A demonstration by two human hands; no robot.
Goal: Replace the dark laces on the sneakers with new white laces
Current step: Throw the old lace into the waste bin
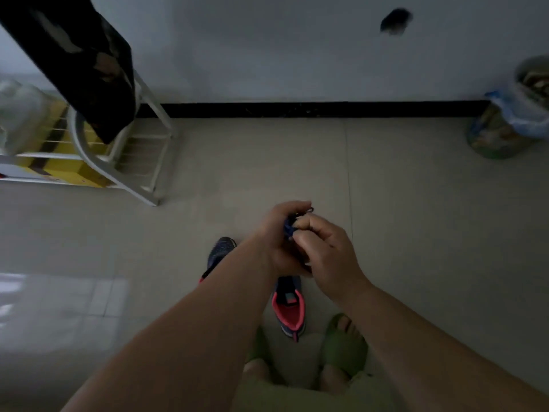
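While dim and blurred from the head view, both curled round a bundled dark lace held above the floor: left hand and right hand, hiding most of one sneaker, second sneaker partly behind the left forearm.

- Both hands were raised together at frame centre, the left hand just beside the right hand, touching, with a bunched lace held between them.
- One sneaker stood on the floor below the hands, at 6 o'clock from them.
- A second sneaker lay at 9 o'clock from the hands, partly behind the left forearm.
- Two slippered feet stood at 6 o'clock, nearer the wearer than the first sneaker.
- A rack stood at 10 o'clock, a cloth hanging over it.
- A bagged bin stood at 2 o'clock against the wall.
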